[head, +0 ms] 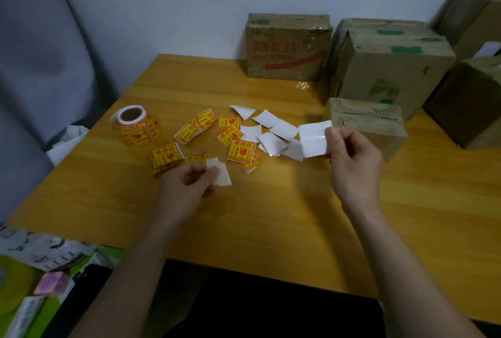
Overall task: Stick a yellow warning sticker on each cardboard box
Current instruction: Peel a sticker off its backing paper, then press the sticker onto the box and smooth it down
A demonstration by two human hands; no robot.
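Sticker [221, 175], white side up, being pinched by left hand [189, 183]; right hand [352, 158] pinching a white backing sheet [314, 138] beside the small box [371, 123].

Wooden table [271, 215]: sticker roll [137, 126] at its left; cut yellow warning stickers [241, 151] mid-table; white backing squares [282, 130] just right of them. Left hand [189, 183] pinches a pale piece [221, 175]; right hand [355, 158] pinches a white sheet [314, 139] beside a small cardboard box [371, 126]. Larger cardboard boxes [390, 63] along the far edge.

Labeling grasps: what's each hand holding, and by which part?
Right hand pinches a white square sheet by its right edge. Left hand pinches a smaller whitish piece by its left side.
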